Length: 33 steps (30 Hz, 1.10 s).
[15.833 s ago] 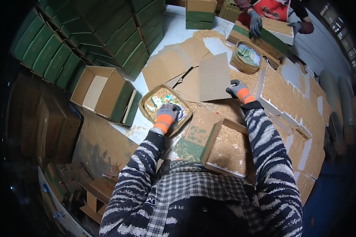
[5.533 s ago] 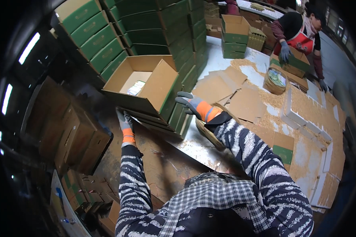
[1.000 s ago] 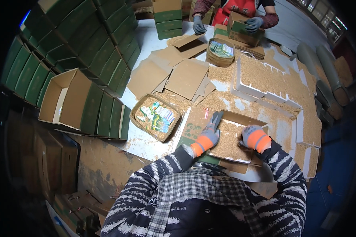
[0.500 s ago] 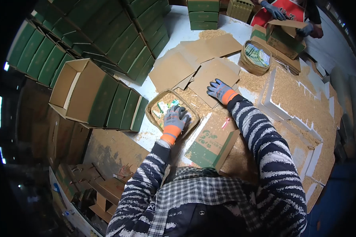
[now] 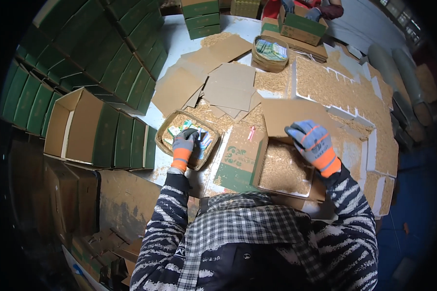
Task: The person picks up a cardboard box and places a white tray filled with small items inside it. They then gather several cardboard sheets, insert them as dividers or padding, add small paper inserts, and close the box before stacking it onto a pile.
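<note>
My left hand (image 5: 184,145), in a grey and orange glove, reaches into a wicker basket (image 5: 161,144) of small white, green and blue packets (image 5: 205,139). Its fingers are curled together, and what they hold is hidden. My right hand (image 5: 314,143), gloved alike, is closed on the near edge of a brown cardboard sheet (image 5: 282,116). That sheet is held up just beyond an open carton (image 5: 260,169), which is filled with tan, husk-like loose material (image 5: 285,167). The carton's printed brown and green flap (image 5: 240,157) folds out to the left, with a small red and white strip (image 5: 251,133) on it.
More cardboard sheets (image 5: 230,87) lie on the table beyond. A second basket (image 5: 268,60) of packets stands farther back. Green cartons (image 5: 126,140) are stacked at left. White-edged trays (image 5: 335,87) of loose material spread right. A co-worker's gloved hand (image 5: 314,14) touches a carton (image 5: 301,29).
My right hand has left the sheet pile and come nearer and to the right with a cardboard sheet. My left hand stays in the basket, its fingers more curled. The view has shifted right.
</note>
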Tool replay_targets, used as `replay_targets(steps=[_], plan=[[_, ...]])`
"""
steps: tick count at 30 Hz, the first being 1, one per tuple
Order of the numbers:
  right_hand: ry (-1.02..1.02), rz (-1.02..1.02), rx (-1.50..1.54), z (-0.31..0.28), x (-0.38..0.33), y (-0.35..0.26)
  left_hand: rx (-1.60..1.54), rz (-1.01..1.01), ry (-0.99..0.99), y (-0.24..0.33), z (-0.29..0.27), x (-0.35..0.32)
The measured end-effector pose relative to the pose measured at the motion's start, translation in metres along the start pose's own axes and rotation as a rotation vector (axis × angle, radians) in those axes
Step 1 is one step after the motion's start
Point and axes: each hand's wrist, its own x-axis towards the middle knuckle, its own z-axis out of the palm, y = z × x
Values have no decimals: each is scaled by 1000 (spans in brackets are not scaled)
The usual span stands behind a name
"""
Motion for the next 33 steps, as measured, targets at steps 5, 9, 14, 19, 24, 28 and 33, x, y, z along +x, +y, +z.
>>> replay_targets(steps=[5,9,14,19,24,28,33], plan=[[-175,175,127,25,-87,-60,154,59,-97,-8,1,10],[-455,340,442,57,-110,-76,164,76,-10,-6,2,20],[-535,415,745,79,-122,-77,-14,86,16,-18,2,19],[-382,514,744,48,-114,-67,-390,49,-2,53,-5,-17],[238,495,794,24,-63,-85,-590,117,-536,170,-1,-107],[102,688,1252,53,-42,-92,-542,138,-656,184,24,-127],[-16,853,963,75,-71,-71,-541,62,-511,170,39,-126]])
